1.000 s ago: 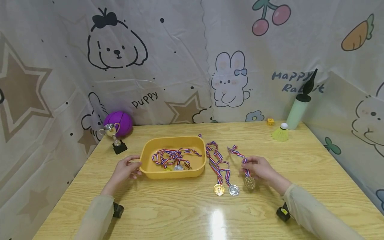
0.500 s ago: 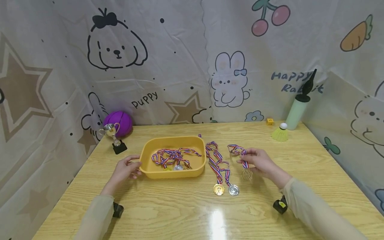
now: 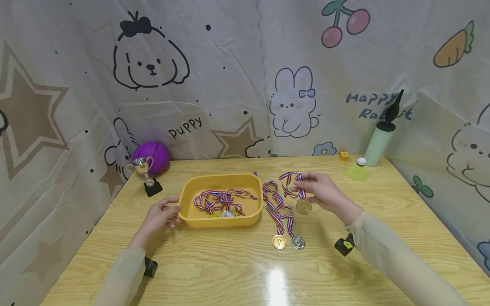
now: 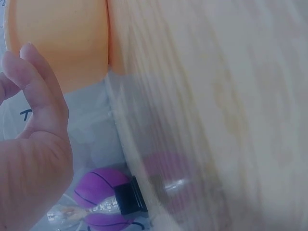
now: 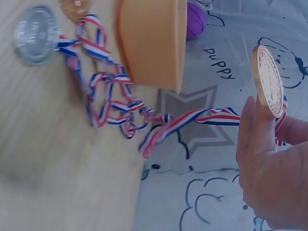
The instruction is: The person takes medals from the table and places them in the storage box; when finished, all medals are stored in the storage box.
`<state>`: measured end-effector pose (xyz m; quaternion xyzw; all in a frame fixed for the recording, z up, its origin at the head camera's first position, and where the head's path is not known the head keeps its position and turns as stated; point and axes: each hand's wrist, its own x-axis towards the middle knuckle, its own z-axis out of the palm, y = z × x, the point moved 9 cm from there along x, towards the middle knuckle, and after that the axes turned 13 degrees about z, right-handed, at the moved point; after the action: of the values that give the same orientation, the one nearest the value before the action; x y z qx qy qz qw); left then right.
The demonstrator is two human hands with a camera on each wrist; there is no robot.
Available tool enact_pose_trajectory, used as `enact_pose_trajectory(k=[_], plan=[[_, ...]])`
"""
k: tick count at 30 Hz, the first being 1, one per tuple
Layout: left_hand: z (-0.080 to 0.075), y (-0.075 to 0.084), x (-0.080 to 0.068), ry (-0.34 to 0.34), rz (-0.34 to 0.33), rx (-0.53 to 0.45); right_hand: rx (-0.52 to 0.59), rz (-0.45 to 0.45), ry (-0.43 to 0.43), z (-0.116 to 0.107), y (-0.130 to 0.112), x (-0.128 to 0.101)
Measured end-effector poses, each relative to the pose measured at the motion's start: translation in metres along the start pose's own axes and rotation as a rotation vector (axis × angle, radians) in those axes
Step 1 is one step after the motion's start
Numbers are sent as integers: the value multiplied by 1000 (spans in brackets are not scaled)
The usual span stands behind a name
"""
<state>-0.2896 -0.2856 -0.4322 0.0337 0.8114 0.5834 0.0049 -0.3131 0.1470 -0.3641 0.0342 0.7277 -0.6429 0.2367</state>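
Note:
My right hand pinches the striped ribbon of a gold medal right of the yellow tub. In the right wrist view that medal hangs against the fingers, its red, white and blue ribbon trailing toward the table. Two more medals lie by the tub, one gold and one silver, ribbons stretched out behind them. My left hand rests at the left end of the tub, fingertips at its wall. Inside the tub are several medals with tangled ribbons.
At the back left stand a small trophy cup and a purple ball. Toward the back right are a yellow shuttlecock, a yellow die and a pale green pump. A printed curtain hangs behind the table.
My right hand has moved back and left, carrying the gold medal by its ribbon from beside the silver medal to farther back. The left hand and the tub stay in place.

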Motion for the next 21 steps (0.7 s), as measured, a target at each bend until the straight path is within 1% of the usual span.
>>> enact_pose_trajectory(k=[7, 12, 16, 21], plan=[[0, -1, 0, -2, -2, -1, -3, -5, -18, 22, -20, 8], [0, -1, 1, -2, 4, -7, 22, -15, -35, 39, -32, 15], [0, -1, 1, -5, 12, -13, 44, -37, -64, 57, -43, 18], [0, 0, 0, -4, 17, -20, 81, -46, -90, 78, -48, 28]])
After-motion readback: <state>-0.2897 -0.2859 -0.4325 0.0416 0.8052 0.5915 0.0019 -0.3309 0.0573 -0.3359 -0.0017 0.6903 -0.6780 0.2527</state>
